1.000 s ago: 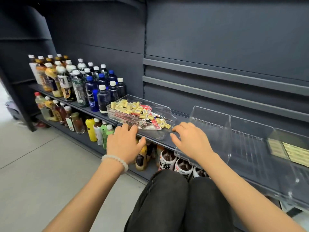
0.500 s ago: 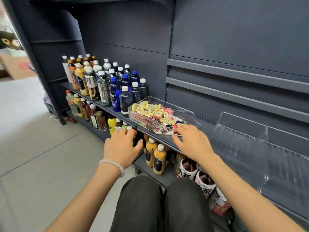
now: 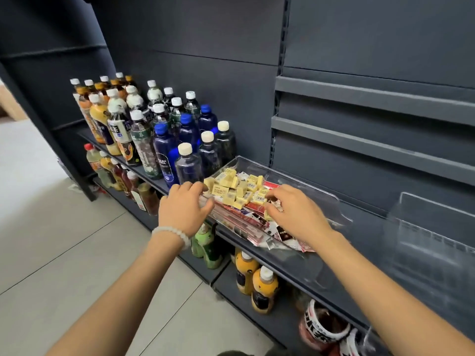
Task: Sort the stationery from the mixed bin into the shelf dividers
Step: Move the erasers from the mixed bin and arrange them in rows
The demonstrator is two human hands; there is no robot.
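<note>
So we've got both arms stretched out to the clear bin sitting on the front edge of the dark shelf, just right of the bottles. Our left hand, bead bracelet on the wrist, is palm down with curled fingers gripping the bin's left front corner. Our right hand reaches in over the front rim, fingertips bent down onto the yellow erasers and red packets; can't tell if it's actually pinching anything. Empty clear dividers sit further right along the shelf.
</note>
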